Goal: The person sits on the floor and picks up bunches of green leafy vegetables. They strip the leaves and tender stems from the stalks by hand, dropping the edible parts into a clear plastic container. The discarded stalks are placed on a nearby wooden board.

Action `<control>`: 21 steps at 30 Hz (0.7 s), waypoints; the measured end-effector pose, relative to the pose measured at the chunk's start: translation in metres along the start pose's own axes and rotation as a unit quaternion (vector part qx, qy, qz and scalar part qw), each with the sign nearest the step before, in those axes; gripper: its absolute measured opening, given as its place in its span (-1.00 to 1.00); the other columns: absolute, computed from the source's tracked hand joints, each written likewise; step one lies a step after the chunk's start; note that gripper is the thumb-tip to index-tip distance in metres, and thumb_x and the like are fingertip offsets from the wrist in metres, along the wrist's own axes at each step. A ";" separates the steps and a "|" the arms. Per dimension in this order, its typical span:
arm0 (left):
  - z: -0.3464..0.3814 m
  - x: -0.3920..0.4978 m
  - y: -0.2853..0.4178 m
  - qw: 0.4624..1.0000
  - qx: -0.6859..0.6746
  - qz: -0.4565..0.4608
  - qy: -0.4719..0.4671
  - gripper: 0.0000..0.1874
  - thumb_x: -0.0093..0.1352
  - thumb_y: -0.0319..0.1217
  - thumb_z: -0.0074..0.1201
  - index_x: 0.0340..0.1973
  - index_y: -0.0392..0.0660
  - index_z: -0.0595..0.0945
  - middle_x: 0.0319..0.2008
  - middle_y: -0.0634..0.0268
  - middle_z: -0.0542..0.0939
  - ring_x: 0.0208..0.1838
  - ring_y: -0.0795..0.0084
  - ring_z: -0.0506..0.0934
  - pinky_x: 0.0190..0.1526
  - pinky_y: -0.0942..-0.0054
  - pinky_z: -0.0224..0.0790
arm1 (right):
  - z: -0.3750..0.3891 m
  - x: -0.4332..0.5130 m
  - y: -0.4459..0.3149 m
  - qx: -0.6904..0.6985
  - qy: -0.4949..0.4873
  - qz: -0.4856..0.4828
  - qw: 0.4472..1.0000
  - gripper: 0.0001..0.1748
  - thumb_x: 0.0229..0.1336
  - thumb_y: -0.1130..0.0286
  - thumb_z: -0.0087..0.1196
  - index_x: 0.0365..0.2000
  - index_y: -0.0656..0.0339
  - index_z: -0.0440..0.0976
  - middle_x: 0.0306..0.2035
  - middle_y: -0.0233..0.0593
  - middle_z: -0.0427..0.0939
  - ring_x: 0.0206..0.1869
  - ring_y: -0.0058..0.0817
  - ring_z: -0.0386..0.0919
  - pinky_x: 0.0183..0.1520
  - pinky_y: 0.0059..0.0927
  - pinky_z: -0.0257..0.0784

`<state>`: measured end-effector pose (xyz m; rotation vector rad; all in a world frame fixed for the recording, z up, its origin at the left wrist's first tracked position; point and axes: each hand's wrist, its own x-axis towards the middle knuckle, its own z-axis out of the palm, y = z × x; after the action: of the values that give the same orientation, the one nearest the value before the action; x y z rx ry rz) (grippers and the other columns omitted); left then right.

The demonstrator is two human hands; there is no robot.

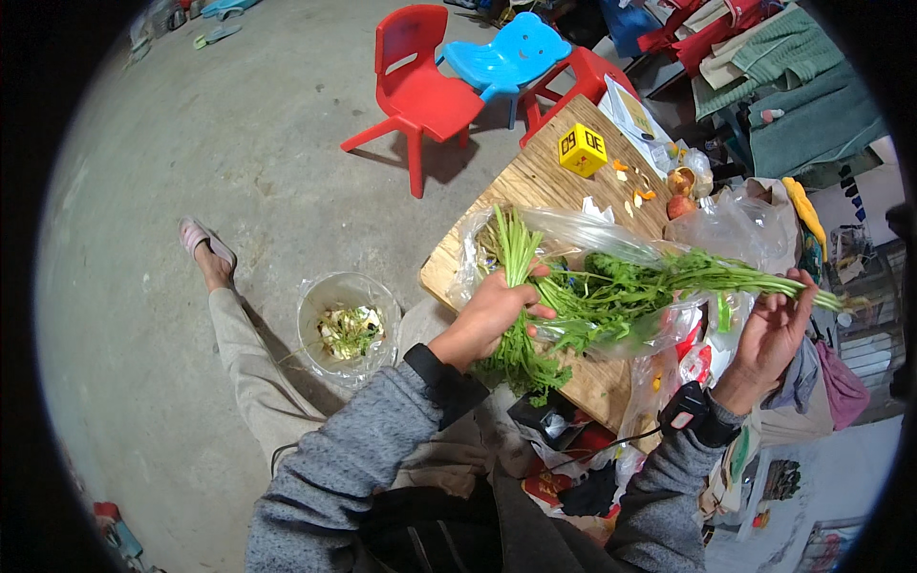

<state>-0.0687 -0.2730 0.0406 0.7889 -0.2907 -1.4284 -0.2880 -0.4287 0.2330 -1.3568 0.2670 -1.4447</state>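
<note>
My left hand (494, 311) grips a bunch of leafy green stems (516, 251), with the cut ends pointing up and the leaves hanging over the table's near edge. Over at the right, my right hand (777, 329) holds a thinner bunch of stems (752, 278) near its root end. Pale roots (856, 304) stick out beyond those fingers. The leaves of this second bunch (616, 294) lie across a clear plastic bag (594, 233) on the wooden table (516, 179). Part of the bag is hidden under the greens.
A lined waste bin (308, 315) with trimmings inside stands on the floor left of the table. Beyond the table are a red chair (430, 107) and a blue chair (501, 61). A yellow cube (582, 150), peel scraps (645, 195) and a round reddish fruit (680, 207) lie on the tabletop.
</note>
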 end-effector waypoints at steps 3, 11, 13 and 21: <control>-0.002 0.002 -0.002 1.000 0.015 0.005 -0.007 -0.51 0.30 -0.60 -0.18 0.17 -0.27 0.25 0.16 0.16 0.34 -0.25 0.31 0.58 -0.50 0.44 0.38 | 0.013 0.000 0.001 0.042 -0.038 0.006 0.998 -0.69 0.31 0.29 -0.04 -0.11 0.35 0.42 -0.17 -0.17 0.47 -0.34 -0.63 0.38 -0.34 -0.60 0.36; -0.005 0.002 -0.001 1.000 0.014 -0.008 -0.011 -0.51 0.29 -0.61 -0.18 0.17 -0.29 0.28 0.14 0.19 0.36 -0.24 0.34 0.58 -0.50 0.46 0.38 | 0.042 0.002 0.035 0.086 -0.025 -0.020 0.996 -0.72 0.29 0.35 -0.01 -0.15 0.39 0.44 -0.19 -0.13 0.50 -0.36 -0.61 0.43 -0.32 -0.62 0.42; -0.005 0.004 -0.001 1.000 0.023 -0.006 -0.004 -0.50 0.29 -0.62 -0.19 0.18 -0.28 0.30 0.13 0.23 0.38 -0.20 0.35 0.59 -0.53 0.52 0.36 | 0.035 0.013 0.020 0.141 -0.078 -0.017 0.987 -0.72 0.30 0.35 -0.04 -0.15 0.39 0.43 -0.12 -0.03 0.48 -0.27 -0.53 0.42 -0.20 -0.57 0.44; -0.003 0.008 -0.003 0.999 0.040 -0.012 -0.012 -0.44 0.26 -0.64 -0.17 0.22 -0.29 0.24 0.22 0.19 0.32 -0.12 0.28 0.59 -0.52 0.48 0.41 | 0.048 0.006 -0.010 0.174 -0.127 -0.036 0.976 -0.74 0.27 0.36 0.00 -0.14 0.34 0.45 -0.08 0.10 0.48 -0.18 -0.42 0.45 -0.06 -0.45 0.42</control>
<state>-0.0681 -0.2793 0.0343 0.8439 -0.3594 -1.4563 -0.2526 -0.4067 0.2599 -1.2528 -0.1955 -1.2864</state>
